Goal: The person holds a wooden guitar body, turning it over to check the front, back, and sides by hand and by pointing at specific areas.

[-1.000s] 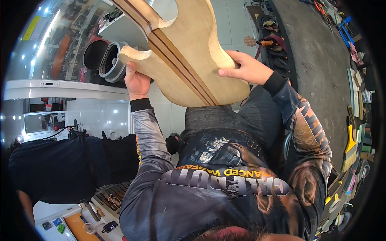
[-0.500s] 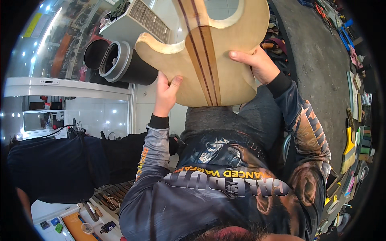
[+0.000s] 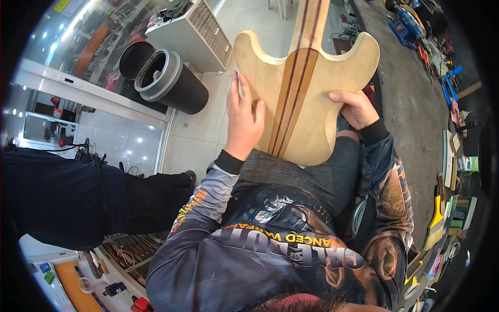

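An unfinished electric guitar body of pale bare wood lies over my lap, tilted, with its neck pointing away. Brown and dark stripes run down its middle. My right hand grips its right edge, thumb on the upper face and fingers curled beneath. At the left edge, my left hand lies against the wood with fingers stretched out and thumb apart. The guitar's lower end rests by my thighs, and the far end of the neck runs out of view.
To the right stretches a grey workbench with a yellow-handled brush, blue clamp and other tools along it. A black bin with a raised lid stands on the left, near a drawer cabinet. Another person's dark-clothed legs are close by.
The guitar body has turned clockwise and shifted nearer to me. My left hand has loosened from its thumb-over-edge grip to stretched fingers; my right hand keeps its hold.
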Demonstrator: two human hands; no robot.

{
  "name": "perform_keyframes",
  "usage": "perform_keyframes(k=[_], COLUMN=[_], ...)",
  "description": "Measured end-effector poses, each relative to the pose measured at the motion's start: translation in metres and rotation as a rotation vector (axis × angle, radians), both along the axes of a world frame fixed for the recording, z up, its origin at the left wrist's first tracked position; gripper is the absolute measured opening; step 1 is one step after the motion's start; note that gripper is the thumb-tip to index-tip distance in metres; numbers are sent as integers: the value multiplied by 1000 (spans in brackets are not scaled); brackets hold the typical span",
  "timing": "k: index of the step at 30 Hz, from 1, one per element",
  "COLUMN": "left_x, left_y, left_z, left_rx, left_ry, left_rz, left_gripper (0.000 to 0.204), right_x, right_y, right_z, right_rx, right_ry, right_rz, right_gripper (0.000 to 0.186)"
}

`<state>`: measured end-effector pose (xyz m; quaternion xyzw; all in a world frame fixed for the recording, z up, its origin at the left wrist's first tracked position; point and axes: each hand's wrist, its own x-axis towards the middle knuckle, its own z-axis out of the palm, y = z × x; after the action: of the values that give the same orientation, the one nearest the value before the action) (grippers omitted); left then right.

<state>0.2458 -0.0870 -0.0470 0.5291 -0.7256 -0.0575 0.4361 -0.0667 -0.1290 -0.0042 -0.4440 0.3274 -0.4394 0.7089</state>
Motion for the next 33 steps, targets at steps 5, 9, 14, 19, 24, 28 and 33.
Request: perform_keyframes(k=[5,9,14,19,24,28,33], left_x=[-9,1,31,73,102,108,64], left_y=[17,36,64,93,109,105,61], left_z=[-13,-36,-72,-100,-121,-115,-54], left_rx=[27,133,201,316,397,323,118], left_ry=[-267,-329,-468,-541,-599,-437,-185], left_rz=[113,57,23,62,130,166,168], left_gripper=[71,65,55,47,45,47,63], right_x=[-7,-13,-18,-19,-18,-18,-18], right_y=[-7,-10,-12,-12,-11,-11,-9], right_z=[-9,-16,-21,-20,-18,-18,-18], right_rx=[10,33,45,51,67,62,54], right_ry=[-3,-43,-46,-47,-52,-52,-37], right_rz=[-34,-36,-42,-50,-45,-53,-41], right_gripper=[57,58,58,59,59,58,58])
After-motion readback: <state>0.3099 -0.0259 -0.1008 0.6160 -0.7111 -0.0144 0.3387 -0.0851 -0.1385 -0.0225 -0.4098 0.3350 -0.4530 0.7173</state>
